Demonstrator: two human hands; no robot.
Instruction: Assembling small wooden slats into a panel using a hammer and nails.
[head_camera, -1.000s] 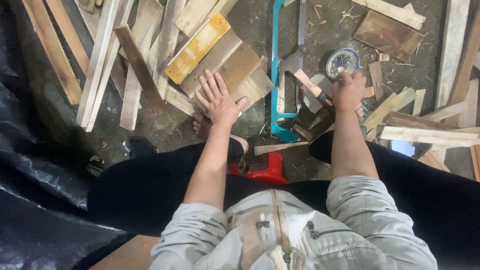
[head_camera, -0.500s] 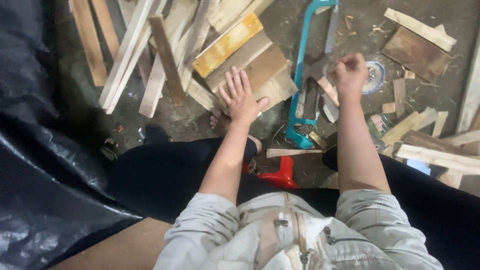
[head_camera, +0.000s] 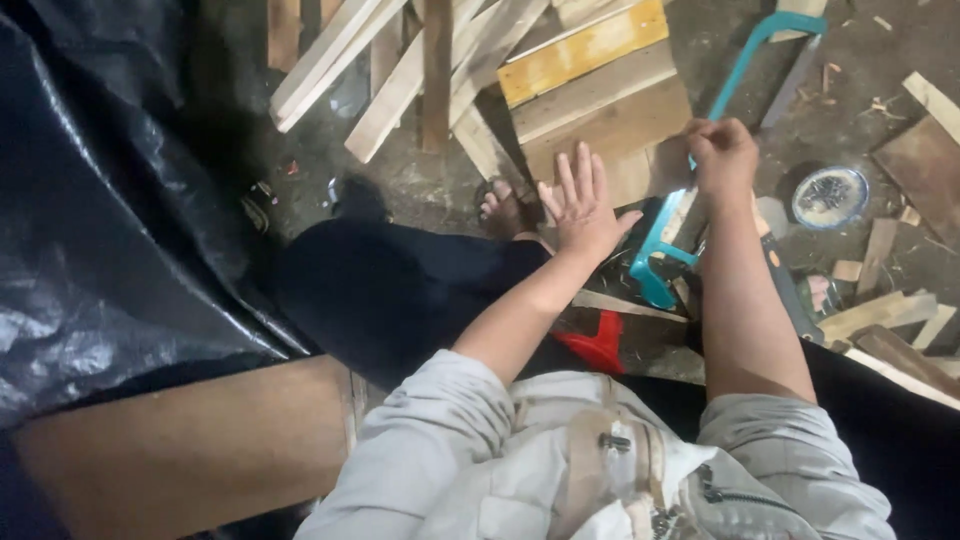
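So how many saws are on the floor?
1 that shows: the teal-framed saw lies on the floor among wood scraps, under the closed right hand. The left hand is spread open beside it. Others may hide beneath the boards.

From where I stand there is no package, label, sign or screen on this floor. The nearest thing to a container is a small round tin (head_camera: 829, 197), shallow and open-topped, with a pale blue-white rim and a dark heap of small metal bits inside. It sits on the bare floor toward the right edge, among short wood offcuts. I can make out no wrapper, sticker or printed face on it.
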